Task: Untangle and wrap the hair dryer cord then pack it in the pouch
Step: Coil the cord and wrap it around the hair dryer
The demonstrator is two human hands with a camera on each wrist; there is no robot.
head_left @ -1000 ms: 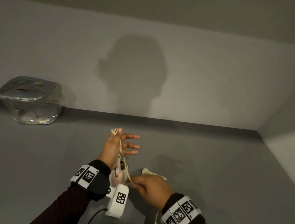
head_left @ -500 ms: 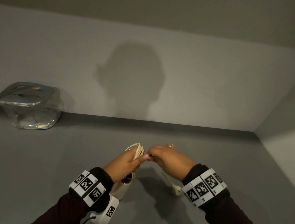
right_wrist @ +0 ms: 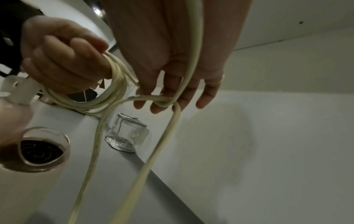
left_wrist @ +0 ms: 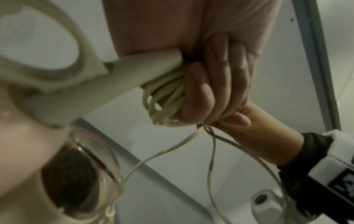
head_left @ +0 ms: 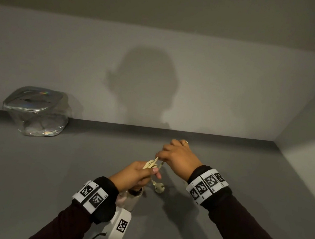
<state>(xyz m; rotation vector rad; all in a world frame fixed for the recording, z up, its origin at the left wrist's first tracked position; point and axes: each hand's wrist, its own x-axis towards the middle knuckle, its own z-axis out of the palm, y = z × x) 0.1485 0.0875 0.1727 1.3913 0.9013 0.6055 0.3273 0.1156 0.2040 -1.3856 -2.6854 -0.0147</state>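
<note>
My left hand point(head_left: 138, 174) grips the cream hair dryer's handle point(left_wrist: 134, 71) together with several coils of its cream cord point(head_left: 150, 163). The dryer's barrel point(head_left: 133, 197) hangs below that hand, its dark mouth point(right_wrist: 38, 151) facing the wrist cameras. My right hand point(head_left: 176, 155) is just right of the left and pinches a loop of the cord point(right_wrist: 164, 101) over its fingers. The loose end with the plug point(head_left: 159, 188) dangles under the hands. The clear pouch point(head_left: 37, 111) with a silvery top stands at the back left against the wall.
A grey table top point(head_left: 224, 176) runs to a wall behind and a side wall point(head_left: 310, 146) at the right. The space between the pouch and my hands is bare grey surface.
My right hand has risen from below the left hand to beside it, carrying cord around. My left fingers, spread a second ago, now curl round the coils. The plug now hangs closer under the hands.
</note>
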